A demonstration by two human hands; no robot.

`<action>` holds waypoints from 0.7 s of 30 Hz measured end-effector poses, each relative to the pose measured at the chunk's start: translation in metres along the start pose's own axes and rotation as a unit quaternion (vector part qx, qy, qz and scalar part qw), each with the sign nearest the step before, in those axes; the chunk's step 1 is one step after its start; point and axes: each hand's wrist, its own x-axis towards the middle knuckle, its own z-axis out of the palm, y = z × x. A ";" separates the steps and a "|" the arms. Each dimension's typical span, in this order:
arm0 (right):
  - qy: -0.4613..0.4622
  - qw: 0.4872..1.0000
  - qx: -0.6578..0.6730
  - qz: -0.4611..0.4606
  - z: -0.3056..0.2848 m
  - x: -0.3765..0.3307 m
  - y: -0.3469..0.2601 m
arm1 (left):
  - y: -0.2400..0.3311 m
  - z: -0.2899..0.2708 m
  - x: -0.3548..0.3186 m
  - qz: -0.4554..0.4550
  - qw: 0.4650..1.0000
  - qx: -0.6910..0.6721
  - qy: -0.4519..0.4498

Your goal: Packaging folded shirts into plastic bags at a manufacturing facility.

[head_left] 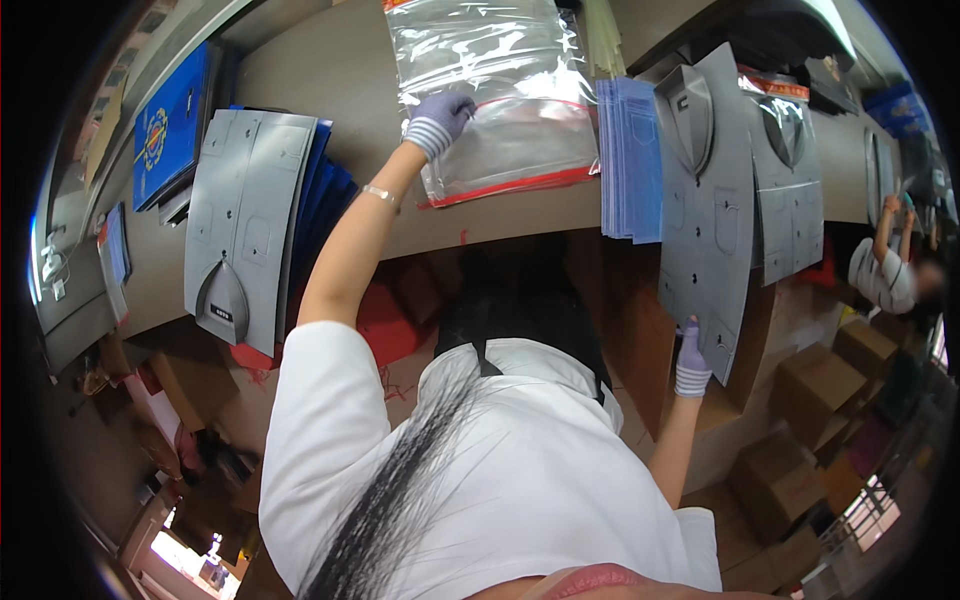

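My left hand (pixel 440 117), in a thin purple glove with a striped cuff, is closed with its fingertips pinching the top layer of a stack of clear plastic bags (pixel 520 145) with red edges. At the right, my right hand (pixel 691 355), gloved alike, grips the lower end of a long grey sheet printed like a shirt (pixel 705 210). Its thumb lies over the front and the other fingers are hidden behind. The sheet is tilted past the table's front edge. Beside it lies a shirt-printed sheet in a clear bag (pixel 790 190).
A pile of blue sheets (pixel 630 160) lies right of the bags. Left are a stack of grey shirt-printed sheets (pixel 245 200) and a blue printed folder (pixel 170 125). Under the table stand a red stool (pixel 385 325) and a cardboard box (pixel 640 330). More cartons (pixel 815 385) and another person (pixel 880 270) are at the right.
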 end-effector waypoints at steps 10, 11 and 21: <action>-0.020 0.923 0.353 0.153 -0.036 0.010 -0.038 | 0.025 0.064 -0.015 -0.286 0.893 -0.346 -0.029; -0.021 0.924 0.351 0.153 -0.047 0.008 -0.049 | 0.023 0.066 -0.013 -0.281 0.900 -0.333 -0.023; -0.227 0.948 0.173 0.144 0.007 -0.031 -0.080 | 0.053 -0.019 -0.002 -0.121 0.854 -0.357 0.358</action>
